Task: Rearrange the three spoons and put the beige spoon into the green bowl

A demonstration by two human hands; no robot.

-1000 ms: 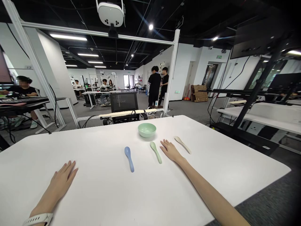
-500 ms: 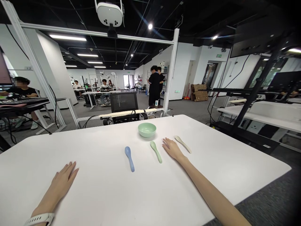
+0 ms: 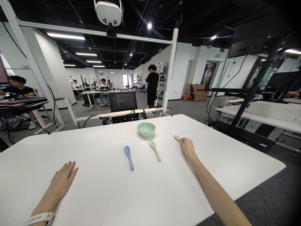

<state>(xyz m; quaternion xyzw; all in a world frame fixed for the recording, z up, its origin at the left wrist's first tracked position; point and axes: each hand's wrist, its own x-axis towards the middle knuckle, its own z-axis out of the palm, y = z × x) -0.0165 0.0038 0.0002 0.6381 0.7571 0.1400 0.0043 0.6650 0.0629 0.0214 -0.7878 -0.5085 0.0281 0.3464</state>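
Note:
My right hand (image 3: 188,148) has moved onto a cream plastic spoon (image 3: 177,137), with its fingers gathered at the spoon's neck. The handle is hidden under the hand, and only the bowl shows. My left hand (image 3: 62,180) lies flat and open on the white table (image 3: 94,153), touching nothing else, with a white wristband (image 3: 39,218) on its wrist. Between the hands lie a blue plastic spoon (image 3: 129,158) and a pale green spoon (image 3: 155,151). Beyond them stands a pale green bowl (image 3: 146,129).
The table's far edge runs just behind the bowl. Past it stand a black mesh chair (image 3: 123,102) and a metal frame (image 3: 94,31) carrying a white camera unit (image 3: 108,12). A person (image 3: 152,84) stands further back. A seated person (image 3: 18,89) works at a desk on the left.
My right hand has slid rightward from beside the green spoon onto the cream spoon. The left hand and the spoons have stayed in place. One standing person has gone from view.

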